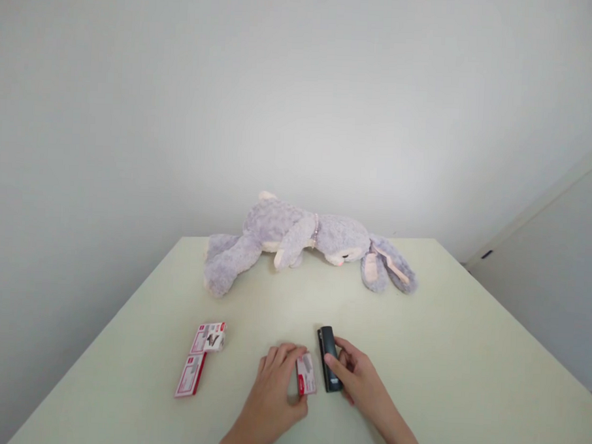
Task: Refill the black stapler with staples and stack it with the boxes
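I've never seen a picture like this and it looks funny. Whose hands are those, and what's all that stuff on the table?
The camera sits on a person's head, looking down, so you see their own two hands. The left hand holds a small red and white box in its fingers. The right hand rests on a dark stapler. Two more little boxes lie to the left on the pale table. At the far edge a purple plush bunny lies on its side.
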Demonstrator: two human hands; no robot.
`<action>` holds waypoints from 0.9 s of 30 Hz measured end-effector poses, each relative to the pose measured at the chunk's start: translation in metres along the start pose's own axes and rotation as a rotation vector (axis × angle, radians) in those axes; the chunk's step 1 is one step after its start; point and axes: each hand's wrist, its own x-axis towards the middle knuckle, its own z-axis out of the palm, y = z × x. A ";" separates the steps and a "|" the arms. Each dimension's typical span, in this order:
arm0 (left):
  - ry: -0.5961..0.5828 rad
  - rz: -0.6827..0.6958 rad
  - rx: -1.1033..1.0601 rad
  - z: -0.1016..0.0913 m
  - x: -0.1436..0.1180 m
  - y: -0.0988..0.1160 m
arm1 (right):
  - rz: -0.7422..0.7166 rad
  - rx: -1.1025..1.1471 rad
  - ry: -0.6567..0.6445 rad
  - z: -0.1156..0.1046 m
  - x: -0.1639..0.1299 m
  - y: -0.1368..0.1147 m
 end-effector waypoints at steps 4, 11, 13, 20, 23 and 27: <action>0.006 0.014 -0.046 0.016 0.002 0.004 | -0.008 0.047 0.032 0.020 -0.005 0.004; 0.261 -0.129 0.085 -0.005 -0.026 -0.023 | 0.004 0.029 0.028 0.017 -0.005 0.008; 0.529 -0.383 0.251 -0.028 -0.042 -0.044 | 0.001 0.017 0.030 0.017 -0.005 0.009; 0.481 -0.709 0.375 -0.056 -0.097 -0.097 | 0.007 0.011 0.048 0.018 -0.003 0.014; 0.239 -0.507 0.308 -0.037 -0.099 -0.087 | -0.007 0.028 0.047 0.018 -0.004 0.011; 0.046 -0.335 0.139 -0.027 -0.077 -0.057 | -0.011 0.051 0.049 0.018 -0.004 0.009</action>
